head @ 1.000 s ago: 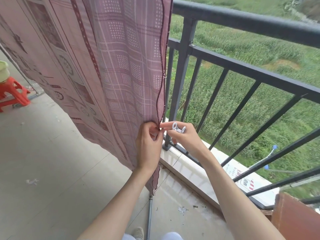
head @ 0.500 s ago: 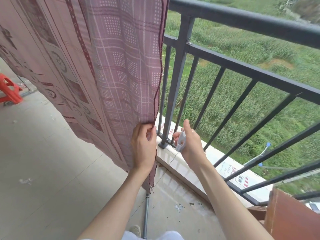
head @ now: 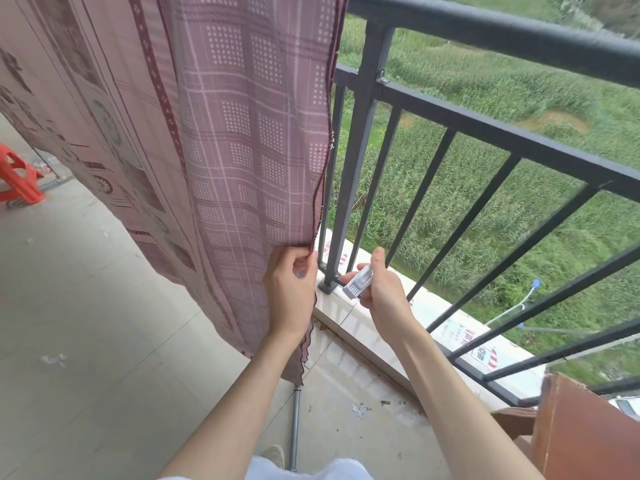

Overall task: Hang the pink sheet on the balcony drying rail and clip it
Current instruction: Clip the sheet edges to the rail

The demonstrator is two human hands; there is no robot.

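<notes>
1. Pink checked cotton sheet (head: 242, 133) hanging with its long axis running top to bottom, draped down from above the frame; top fixing out of sight.
2. Dark-hemmed side edge of the sheet running down just beside the black metal balcony railing (head: 485, 32), lower corner trailing past the wrist toward the pale tiled floor (head: 86, 341).
3. Left hand (head: 289, 289) at the sheet's lower side edge, fingers curled and pinching the hem, cloth falling behind and below the hand.
4. Right hand (head: 384, 296) just to the right of the sheet, apart from it, gripping a small white plastic clothes clip (head: 360, 285) between thumb and fingers.
5. Clip tilted, its long axis slanting from upper right to lower left, ribbed end pointing down-left toward the sheet edge; whether its mouth is open cannot be told.
6. Clip near the foot of the railing post, over the pale stone ledge (head: 346, 327).
7. Red plastic stool (head: 19, 181) far left on the floor; green field (head: 485, 220) beyond the bars.
</notes>
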